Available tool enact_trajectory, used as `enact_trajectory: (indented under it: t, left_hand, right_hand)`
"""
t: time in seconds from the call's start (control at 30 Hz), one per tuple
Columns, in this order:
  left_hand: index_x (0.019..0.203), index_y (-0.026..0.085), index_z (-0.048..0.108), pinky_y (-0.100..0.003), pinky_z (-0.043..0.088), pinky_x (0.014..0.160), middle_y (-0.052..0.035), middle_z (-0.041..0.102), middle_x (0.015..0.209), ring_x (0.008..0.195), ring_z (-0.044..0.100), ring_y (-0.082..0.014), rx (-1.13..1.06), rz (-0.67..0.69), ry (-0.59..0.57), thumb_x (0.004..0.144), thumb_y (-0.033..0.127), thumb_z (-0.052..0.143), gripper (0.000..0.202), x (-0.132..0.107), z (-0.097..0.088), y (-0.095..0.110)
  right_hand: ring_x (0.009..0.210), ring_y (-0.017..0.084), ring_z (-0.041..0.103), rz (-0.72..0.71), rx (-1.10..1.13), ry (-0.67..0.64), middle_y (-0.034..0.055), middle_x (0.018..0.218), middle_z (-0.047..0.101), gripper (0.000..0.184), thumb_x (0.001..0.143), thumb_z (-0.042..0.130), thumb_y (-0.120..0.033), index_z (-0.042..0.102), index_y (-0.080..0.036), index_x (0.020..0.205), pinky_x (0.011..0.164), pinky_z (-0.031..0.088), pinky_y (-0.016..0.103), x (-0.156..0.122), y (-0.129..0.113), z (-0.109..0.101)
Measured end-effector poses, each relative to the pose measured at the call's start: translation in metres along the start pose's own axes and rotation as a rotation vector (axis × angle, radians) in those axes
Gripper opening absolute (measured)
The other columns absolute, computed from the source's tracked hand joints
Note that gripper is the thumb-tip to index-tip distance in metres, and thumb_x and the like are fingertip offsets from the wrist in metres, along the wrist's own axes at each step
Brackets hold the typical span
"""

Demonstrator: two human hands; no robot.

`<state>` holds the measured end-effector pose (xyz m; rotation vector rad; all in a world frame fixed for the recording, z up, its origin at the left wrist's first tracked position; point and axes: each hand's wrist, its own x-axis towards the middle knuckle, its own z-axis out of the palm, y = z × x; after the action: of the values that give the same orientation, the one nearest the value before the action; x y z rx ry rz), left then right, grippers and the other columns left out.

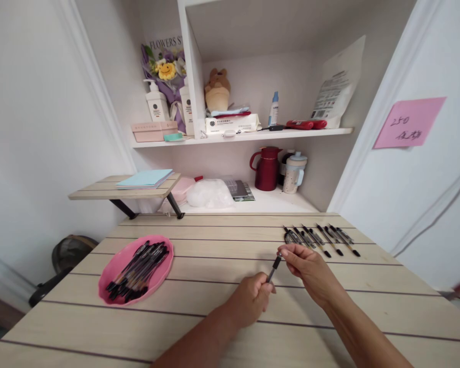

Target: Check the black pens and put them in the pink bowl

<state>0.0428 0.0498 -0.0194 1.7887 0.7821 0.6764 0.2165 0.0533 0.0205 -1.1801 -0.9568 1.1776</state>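
My left hand (253, 299) is closed around the barrel of a black gel pen (274, 268), which slants up to the right over the table. At the pen's upper end, past the black grip, my right hand (304, 263) pinches the tip between thumb and fingers. Whether a small part sits in that pinch is hidden. To the left, a pink scalloped tray (104, 266) holds a pile of similar black pens (141, 268). Beyond my right hand, several pen parts (320, 237) lie in slanted groups on the table, with clear barrels, dark ends and thin refills.
The slatted wooden table (199, 327) meets a white shelf unit (245, 138). A small raised stand (99, 188) bears blue paper (145, 179) at the back left. Behind the table stand a red jug (267, 171), a pale cup (294, 174) and a clear plastic bag (210, 193).
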Motion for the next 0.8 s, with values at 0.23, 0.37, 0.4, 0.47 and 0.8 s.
enact_trajectory:
  t: [0.23,0.37,0.4,0.47,0.8]
  left_hand:
    - [0.081,0.015,0.049,-0.018,0.030,0.046,0.0052,0.043,0.049,0.043,0.038,-0.0068,0.025,0.018,0.000,0.086,0.039,0.031,0.031,0.001,0.000,0.000]
    - [0.081,0.015,0.049,-0.018,0.030,0.047,0.0051,0.043,0.049,0.043,0.039,-0.0069,0.021,0.007,0.012,0.086,0.039,0.031,0.030,0.000,0.000,-0.001]
    - [0.081,0.015,0.049,-0.018,0.030,0.047,0.0050,0.043,0.049,0.044,0.040,-0.0069,0.021,0.007,0.013,0.086,0.039,0.031,0.030,0.000,0.000,-0.001]
    - [0.080,0.015,0.049,-0.018,0.030,0.047,0.0051,0.043,0.049,0.043,0.039,-0.0068,0.018,0.009,0.011,0.086,0.039,0.032,0.030,0.000,0.000,-0.001]
    - [0.081,0.015,0.050,-0.019,0.030,0.048,0.0052,0.045,0.049,0.043,0.040,-0.0069,0.027,0.008,0.006,0.086,0.038,0.033,0.029,0.001,0.000,-0.001]
  right_hand:
    - [0.043,0.005,0.032,0.000,-0.005,-0.012,-0.0052,0.050,0.043,0.032,0.059,0.070,-0.043,0.062,-0.015,0.072,0.041,0.021,0.020,-0.002,0.002,0.005]
    - [0.044,0.006,0.034,-0.023,-0.034,-0.024,-0.0049,0.051,0.044,0.030,0.060,0.069,-0.043,0.060,-0.016,0.070,0.042,0.021,0.021,-0.003,0.001,0.006]
    - [0.046,0.007,0.035,-0.024,-0.026,-0.037,-0.0037,0.054,0.047,0.030,0.062,0.068,-0.043,0.061,-0.016,0.073,0.043,0.022,0.021,-0.004,0.000,0.005]
    - [0.048,0.007,0.038,-0.016,-0.001,-0.066,-0.0006,0.062,0.053,0.034,0.064,0.065,-0.045,0.063,-0.017,0.083,0.044,0.023,0.022,-0.005,-0.003,0.003]
    - [0.044,0.006,0.030,-0.027,-0.020,-0.079,-0.0053,0.047,0.040,0.029,0.061,0.069,-0.043,0.059,-0.016,0.065,0.043,0.019,0.022,0.000,0.008,0.004]
